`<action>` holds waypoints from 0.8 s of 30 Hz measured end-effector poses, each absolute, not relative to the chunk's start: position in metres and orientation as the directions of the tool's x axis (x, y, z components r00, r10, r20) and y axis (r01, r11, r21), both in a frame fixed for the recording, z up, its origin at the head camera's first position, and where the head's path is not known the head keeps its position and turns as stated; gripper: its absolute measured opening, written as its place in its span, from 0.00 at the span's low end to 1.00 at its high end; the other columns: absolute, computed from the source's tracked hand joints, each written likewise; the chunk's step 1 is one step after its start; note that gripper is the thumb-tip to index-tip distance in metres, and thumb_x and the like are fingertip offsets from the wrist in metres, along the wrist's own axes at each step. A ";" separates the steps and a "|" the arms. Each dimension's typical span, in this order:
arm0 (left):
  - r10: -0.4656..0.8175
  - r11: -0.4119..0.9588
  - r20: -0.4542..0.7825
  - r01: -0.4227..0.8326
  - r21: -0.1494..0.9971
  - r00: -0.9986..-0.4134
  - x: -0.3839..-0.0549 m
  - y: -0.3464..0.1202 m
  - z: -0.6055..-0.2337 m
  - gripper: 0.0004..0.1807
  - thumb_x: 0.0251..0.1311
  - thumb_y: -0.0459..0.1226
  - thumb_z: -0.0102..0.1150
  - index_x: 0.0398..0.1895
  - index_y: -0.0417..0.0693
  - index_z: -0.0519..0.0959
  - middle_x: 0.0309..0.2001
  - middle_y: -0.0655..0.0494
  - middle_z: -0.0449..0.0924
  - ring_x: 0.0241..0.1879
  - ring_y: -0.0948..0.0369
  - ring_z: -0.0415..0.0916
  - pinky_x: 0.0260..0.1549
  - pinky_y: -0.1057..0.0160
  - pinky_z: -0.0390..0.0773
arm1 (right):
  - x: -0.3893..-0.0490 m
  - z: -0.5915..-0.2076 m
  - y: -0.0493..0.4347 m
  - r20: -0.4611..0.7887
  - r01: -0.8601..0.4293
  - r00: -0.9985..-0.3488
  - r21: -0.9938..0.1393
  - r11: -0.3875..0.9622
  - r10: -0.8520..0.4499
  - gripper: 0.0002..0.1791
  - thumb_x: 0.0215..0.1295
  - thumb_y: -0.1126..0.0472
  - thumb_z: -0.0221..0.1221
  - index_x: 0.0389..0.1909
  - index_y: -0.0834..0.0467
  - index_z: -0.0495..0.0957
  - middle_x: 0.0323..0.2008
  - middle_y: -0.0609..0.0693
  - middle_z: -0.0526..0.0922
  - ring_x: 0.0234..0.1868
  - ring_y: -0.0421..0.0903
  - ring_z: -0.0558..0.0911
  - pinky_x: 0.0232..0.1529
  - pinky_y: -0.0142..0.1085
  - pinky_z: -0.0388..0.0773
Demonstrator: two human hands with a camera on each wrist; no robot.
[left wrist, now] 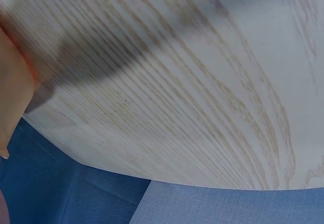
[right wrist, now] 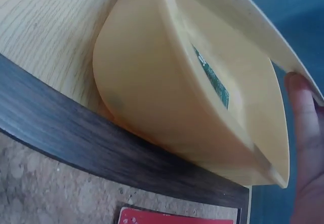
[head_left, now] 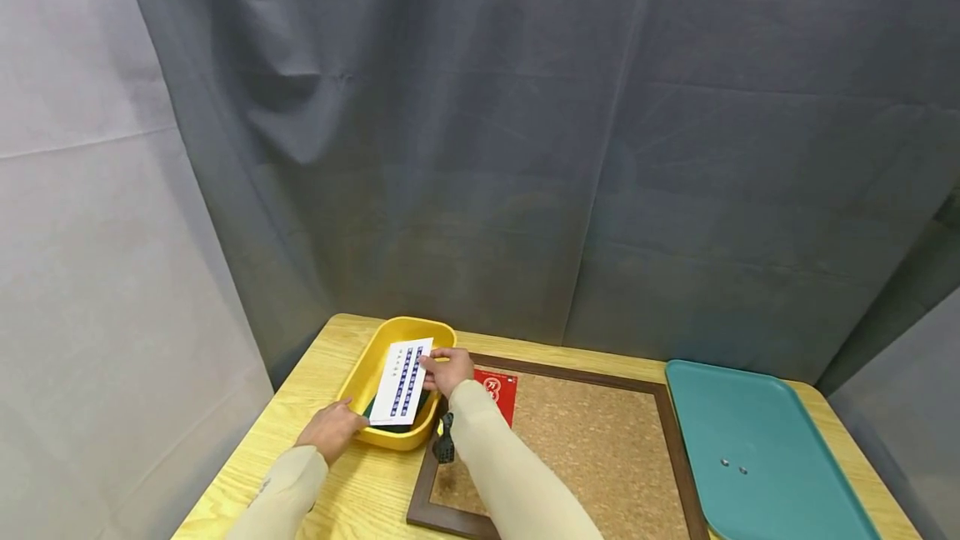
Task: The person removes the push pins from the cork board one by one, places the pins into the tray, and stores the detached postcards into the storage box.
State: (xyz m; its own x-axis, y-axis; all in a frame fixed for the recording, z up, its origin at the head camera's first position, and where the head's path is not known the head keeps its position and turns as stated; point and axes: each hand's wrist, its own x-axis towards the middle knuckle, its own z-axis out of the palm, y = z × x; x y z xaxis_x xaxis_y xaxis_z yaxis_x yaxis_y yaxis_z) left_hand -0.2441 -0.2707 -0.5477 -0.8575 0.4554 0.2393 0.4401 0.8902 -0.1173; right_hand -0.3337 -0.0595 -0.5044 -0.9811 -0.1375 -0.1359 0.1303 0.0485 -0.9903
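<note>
My right hand [head_left: 447, 369] pinches the right edge of a white card [head_left: 401, 377] with two columns of blue print. The card slants over a yellow plastic bin [head_left: 372, 367]; in the right wrist view its edge rises above the bin's far side. Dark green items [right wrist: 212, 77] lie inside the bin, partly covered by the card. At the bin's near left corner, my left hand [head_left: 333, 430] touches the rim beside the card's lower corner. Whether its fingers curl round the rim is hidden. The left wrist view shows mostly wood, with the bin's side [left wrist: 14, 87] at the left.
Right of the bin lies a cork board [head_left: 592, 440] in a dark wooden frame. A red printed packet [head_left: 504, 394] rests on it, partly behind my right forearm. A teal tray [head_left: 757, 440] stands farther right. Grey curtains [head_left: 465, 148] hang behind the wooden table [head_left: 255, 473].
</note>
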 end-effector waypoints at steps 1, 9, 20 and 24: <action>0.463 0.886 0.243 0.449 -0.114 -0.852 -0.244 -0.271 -0.548 0.15 0.43 0.21 0.62 0.23 0.52 0.84 0.17 0.60 0.80 0.30 0.59 0.83 0.51 0.53 0.78 | -0.333 -0.504 -0.060 -0.133 0.127 -0.981 -0.991 0.047 -0.142 0.12 0.62 0.67 0.63 0.44 0.70 0.79 0.31 0.62 0.85 0.26 0.49 0.86 0.35 0.44 0.84; 0.494 0.868 0.247 0.489 -0.085 -0.834 -0.244 -0.272 -0.548 0.14 0.40 0.20 0.63 0.22 0.48 0.83 0.22 0.58 0.84 0.27 0.64 0.82 0.55 0.52 0.76 | -0.330 -0.503 -0.055 -0.114 0.090 -0.987 -0.976 0.200 -0.110 0.17 0.61 0.61 0.65 0.46 0.68 0.80 0.31 0.57 0.85 0.37 0.55 0.86 0.35 0.37 0.85; 0.490 0.871 0.228 0.480 -0.102 -0.841 -0.244 -0.270 -0.544 0.14 0.44 0.20 0.61 0.27 0.48 0.86 0.27 0.55 0.86 0.30 0.61 0.84 0.54 0.51 0.76 | -0.335 -0.510 -0.042 -0.107 0.082 -0.987 -0.976 0.200 -0.117 0.17 0.61 0.58 0.65 0.46 0.66 0.81 0.33 0.54 0.85 0.38 0.55 0.85 0.36 0.35 0.84; 0.486 0.873 0.222 0.478 -0.095 -0.845 -0.244 -0.269 -0.544 0.14 0.44 0.20 0.62 0.27 0.48 0.87 0.27 0.55 0.87 0.31 0.61 0.84 0.53 0.51 0.77 | -0.337 -0.512 -0.040 -0.103 0.079 -0.987 -0.980 0.182 -0.124 0.16 0.61 0.58 0.65 0.44 0.66 0.82 0.34 0.54 0.85 0.37 0.52 0.85 0.36 0.35 0.84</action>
State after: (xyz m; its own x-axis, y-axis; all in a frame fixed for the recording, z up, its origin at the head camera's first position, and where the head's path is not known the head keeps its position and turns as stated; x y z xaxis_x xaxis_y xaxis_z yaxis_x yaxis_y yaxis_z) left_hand -0.2440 -0.2688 -0.5439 -0.8450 0.4865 0.2221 0.4778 0.8733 -0.0950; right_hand -0.3374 -0.0404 -0.5123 -0.9870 -0.1236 -0.1028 0.0792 0.1824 -0.9800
